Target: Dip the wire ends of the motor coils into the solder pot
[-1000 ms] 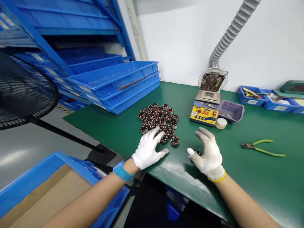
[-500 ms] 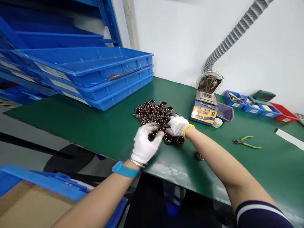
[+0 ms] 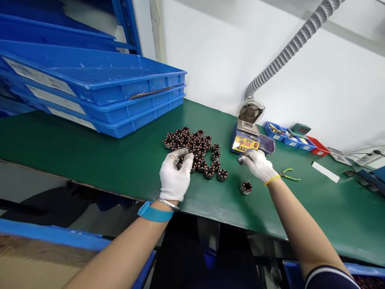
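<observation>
A cluster of motor stators, dark rings with copper windings, stands on the green table. My white-gloved left hand is at the near left edge of the cluster, thumb and fingers curled around one stator. My gloved right hand is right of the cluster, in front of the yellow-faced soldering-pot unit. Its fingers pinch a stator, of which only the shiny side shows. Below that hand a single stator stands apart on the table, a thin wire end sticking up.
Stacked blue trays stand at the left. Green-handled cutters lie beyond my right wrist. Behind are small blue bins, a red bin, a purple tray and a grey duct hose. A white strip lies farther right.
My right hand went from the lone stator into the cluster, then back right with a stator. My left hand stayed at the cluster and its fingers curled in. The view has turned right.
</observation>
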`<action>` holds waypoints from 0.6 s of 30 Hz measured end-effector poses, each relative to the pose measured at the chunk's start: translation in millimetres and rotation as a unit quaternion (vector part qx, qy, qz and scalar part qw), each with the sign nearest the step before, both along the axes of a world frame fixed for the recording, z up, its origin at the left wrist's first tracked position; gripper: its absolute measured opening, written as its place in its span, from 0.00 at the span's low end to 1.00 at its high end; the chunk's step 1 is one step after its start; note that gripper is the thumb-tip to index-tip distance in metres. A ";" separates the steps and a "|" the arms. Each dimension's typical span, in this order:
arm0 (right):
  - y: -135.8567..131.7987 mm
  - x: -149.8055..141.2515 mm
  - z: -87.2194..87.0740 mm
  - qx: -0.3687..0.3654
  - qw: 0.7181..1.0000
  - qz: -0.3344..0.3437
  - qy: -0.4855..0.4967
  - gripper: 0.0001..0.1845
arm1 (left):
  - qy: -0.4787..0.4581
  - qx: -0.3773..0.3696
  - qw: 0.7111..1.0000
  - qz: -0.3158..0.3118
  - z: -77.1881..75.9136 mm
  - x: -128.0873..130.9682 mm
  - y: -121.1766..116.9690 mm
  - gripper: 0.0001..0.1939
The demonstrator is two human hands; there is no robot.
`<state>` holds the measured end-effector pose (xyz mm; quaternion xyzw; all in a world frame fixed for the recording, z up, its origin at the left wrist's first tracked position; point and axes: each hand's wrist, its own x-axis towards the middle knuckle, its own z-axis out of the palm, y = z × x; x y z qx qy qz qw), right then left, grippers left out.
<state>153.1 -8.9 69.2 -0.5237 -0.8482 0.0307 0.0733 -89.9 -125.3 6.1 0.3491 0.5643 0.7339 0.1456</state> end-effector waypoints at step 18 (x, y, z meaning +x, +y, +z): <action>-70.8 47.7 -83.9 0.230 0.973 -0.019 -0.014 0.18 | -0.389 0.062 0.917 0.058 36.7 -21.8 -24.3 0.16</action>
